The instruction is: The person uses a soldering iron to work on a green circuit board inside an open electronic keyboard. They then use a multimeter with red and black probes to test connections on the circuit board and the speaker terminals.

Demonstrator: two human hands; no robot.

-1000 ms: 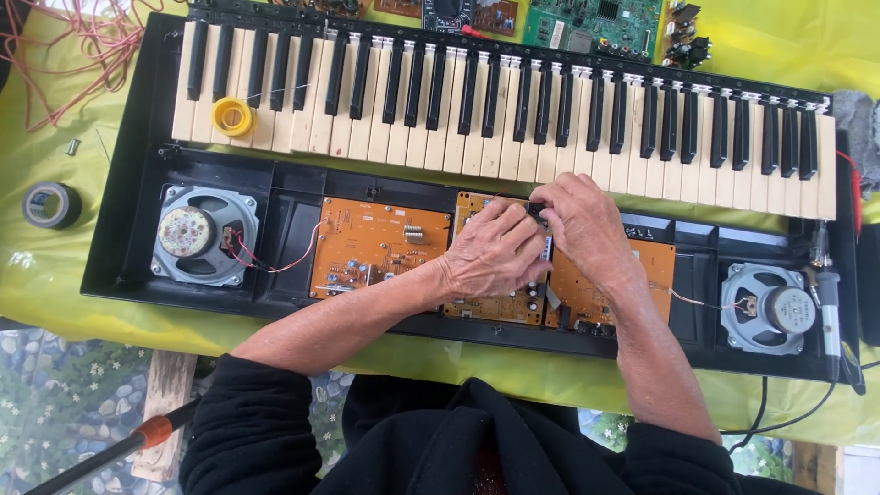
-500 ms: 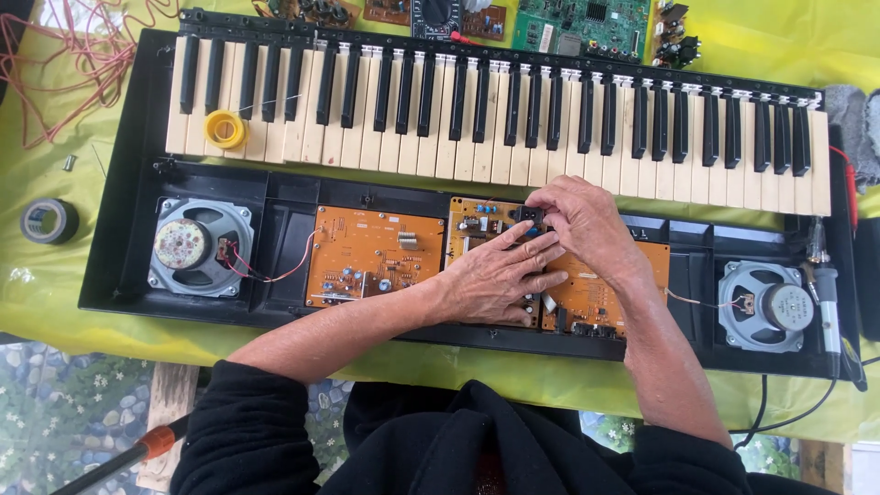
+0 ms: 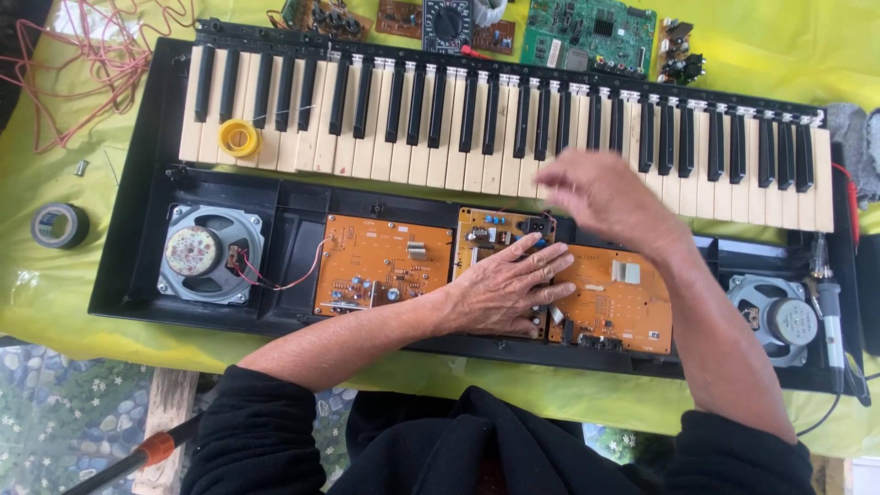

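Note:
An opened electronic keyboard (image 3: 137,275) lies on a yellow cloth, its black and cream keys (image 3: 458,119) at the far side. Three orange circuit boards sit in the black case: left board (image 3: 380,266), middle board (image 3: 490,234), right board (image 3: 614,302). My left hand (image 3: 504,289) rests flat on the middle board, fingers spread, holding nothing. My right hand (image 3: 600,197) hovers blurred above the keys and the right board, fingers apart and empty.
Round speakers sit at the left (image 3: 206,252) and right (image 3: 779,321) ends of the case. A yellow tape roll (image 3: 238,139) lies on the keys, a dark tape roll (image 3: 60,225) on the cloth. Red wires (image 3: 92,64), green boards (image 3: 591,32) and a soldering iron (image 3: 830,302) lie around.
My right hand has lifted off the middle board and moved up and right over the keys. My left hand has flattened onto the board.

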